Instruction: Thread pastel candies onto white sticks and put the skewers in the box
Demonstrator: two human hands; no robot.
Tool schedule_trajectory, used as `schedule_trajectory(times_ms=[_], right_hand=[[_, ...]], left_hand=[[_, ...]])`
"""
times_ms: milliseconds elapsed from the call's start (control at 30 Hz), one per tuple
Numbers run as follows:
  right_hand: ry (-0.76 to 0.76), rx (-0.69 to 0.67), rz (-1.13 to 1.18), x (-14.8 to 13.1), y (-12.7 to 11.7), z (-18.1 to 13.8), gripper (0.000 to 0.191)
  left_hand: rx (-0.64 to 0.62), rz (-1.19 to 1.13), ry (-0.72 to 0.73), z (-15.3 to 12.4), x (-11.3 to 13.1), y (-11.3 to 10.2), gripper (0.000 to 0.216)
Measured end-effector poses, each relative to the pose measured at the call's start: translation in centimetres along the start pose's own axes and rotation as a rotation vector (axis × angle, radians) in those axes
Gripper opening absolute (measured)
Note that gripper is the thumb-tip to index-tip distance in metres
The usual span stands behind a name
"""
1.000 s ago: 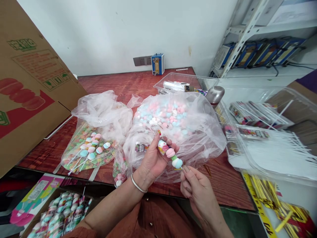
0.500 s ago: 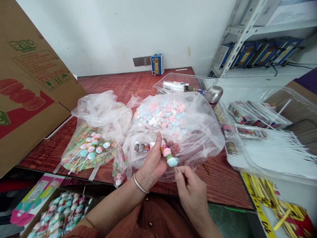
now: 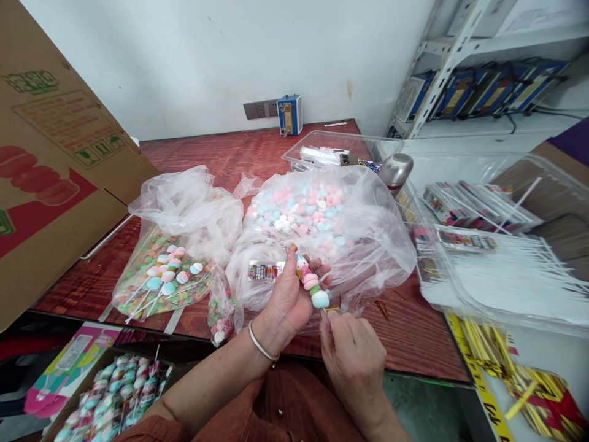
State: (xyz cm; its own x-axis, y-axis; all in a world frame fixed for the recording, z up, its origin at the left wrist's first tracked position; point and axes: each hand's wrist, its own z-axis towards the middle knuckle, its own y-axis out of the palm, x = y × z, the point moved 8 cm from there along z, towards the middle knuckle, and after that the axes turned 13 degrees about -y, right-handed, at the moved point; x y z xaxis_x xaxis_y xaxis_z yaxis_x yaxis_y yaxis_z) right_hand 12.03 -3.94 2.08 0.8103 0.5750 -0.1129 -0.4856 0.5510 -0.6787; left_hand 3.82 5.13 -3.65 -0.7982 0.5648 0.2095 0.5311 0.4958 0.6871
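Observation:
My left hand [image 3: 291, 298] is closed around a marshmallow skewer [image 3: 311, 281] with pink, green, white and blue pieces, in a clear printed wrapper. Its blue and white end points down toward my right hand [image 3: 352, 347]. The fingers of that hand pinch at the skewer's lower end, where a bit of white stick shows. A gold twist tie [image 3: 332, 309] pokes out beside these fingers; its other part is hidden. Under my hands lies a large clear bag of pastel marshmallows [image 3: 299, 205]. A flat printed wrapper [image 3: 264, 271] rests on the bag, left of my left thumb.
Several unwrapped marshmallow skewers [image 3: 170, 270] lie on a bag of gummy candy [image 3: 129, 270] at left. Below stands a box of wrapped skewers [image 3: 115, 393]. A clear tray [image 3: 442, 294] with white sticks and wrappers is at right, above gold ties [image 3: 492, 353]. A carton [image 3: 55, 184] stands left.
My right fingers have closed in more tightly at the skewer's lower end, and a gold tie now shows beside them. The view has shifted slightly; my left hand keeps its hold.

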Motion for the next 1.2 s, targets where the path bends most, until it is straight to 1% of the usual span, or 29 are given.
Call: schedule_trajectory(times_ms=[67, 133, 300, 367, 400, 433, 500, 567, 633, 667, 733, 800, 867, 933, 1000, 1067, 1133, 1200], right_hand=[[0.060, 0.008, 0.090, 0.5, 0.2, -0.3, 0.020], [0.118, -0.006, 0.174, 0.9, 0.6, -0.7, 0.024], [0.104, -0.042, 0.153, 1.0, 0.7, -0.8, 0.029], [0.143, -0.038, 0.186, 1.3, 0.7, -0.7, 0.029], [0.191, -0.029, 0.236, 1.6, 0.7, -0.7, 0.028], [0.263, -0.022, 0.313, 2.1, 0.9, -0.8, 0.026], [0.476, -0.022, 0.546, 3.2, 2.0, -1.4, 0.025], [0.746, -0.020, 0.875, 3.8, 3.9, -2.6, 0.029], [0.989, 0.019, 1.193, 3.8, 5.7, -3.8, 0.035], [1.071, 0.055, 1.312, 3.6, 6.2, -4.1, 0.037], [1.157, 0.127, 1.446, 3.6, 6.8, -4.5, 0.038], [1.198, 0.168, 1.503, 3.7, 6.9, -4.6, 0.038], [1.246, 0.181, 1.562, 3.7, 6.9, -4.8, 0.037], [1.277, 0.167, 1.617, 3.5, 7.1, -4.8, 0.036], [1.261, 0.149, 1.610, 3.4, 7.2, -4.7, 0.035], [1.170, 0.135, 1.469, 3.8, 6.9, -4.2, 0.035], [1.009, 0.124, 1.200, 4.5, 5.9, -3.3, 0.034], [0.841, 0.079, 0.943, 4.7, 4.6, -2.2, 0.030]], left_hand=[[0.023, 0.001, -0.008, 0.1, 0.0, -0.2, 0.042], [0.026, 0.007, 0.003, 0.2, 0.3, -0.3, 0.041], [0.021, 0.035, 0.050, 0.0, 0.9, 0.0, 0.041], [-0.005, 0.052, 0.066, 0.0, 0.6, 0.2, 0.042], [-0.028, 0.061, 0.075, 0.0, 0.4, 0.4, 0.041], [-0.057, 0.070, 0.081, 0.0, 0.1, 0.5, 0.041], [-0.116, 0.085, 0.079, 0.0, -0.7, 0.7, 0.039], [-0.165, 0.092, 0.054, 0.2, -1.4, 0.6, 0.037], [-0.202, 0.112, 0.019, 0.3, -1.7, 0.5, 0.032], [-0.222, 0.127, 0.017, 0.3, -1.6, 0.5, 0.028], [-0.270, 0.164, 0.052, 0.3, -0.8, 0.7, 0.022], [-0.316, 0.181, 0.095, 0.1, 0.3, 1.0, 0.026], [-0.340, 0.171, 0.082, 0.1, 0.9, 1.1, 0.026], [-0.342, 0.146, 0.037, 0.1, 0.9, 1.2, 0.017], [-0.323, 0.135, 0.034, 0.0, 0.6, 1.3, 0.016], [-0.278, 0.179, 0.062, -0.1, -0.1, 1.3, 0.021], [-0.239, 0.230, 0.081, -0.1, -1.1, 1.3, 0.025], [-0.229, 0.234, 0.066, 0.1, -2.1, 1.2, 0.027]])
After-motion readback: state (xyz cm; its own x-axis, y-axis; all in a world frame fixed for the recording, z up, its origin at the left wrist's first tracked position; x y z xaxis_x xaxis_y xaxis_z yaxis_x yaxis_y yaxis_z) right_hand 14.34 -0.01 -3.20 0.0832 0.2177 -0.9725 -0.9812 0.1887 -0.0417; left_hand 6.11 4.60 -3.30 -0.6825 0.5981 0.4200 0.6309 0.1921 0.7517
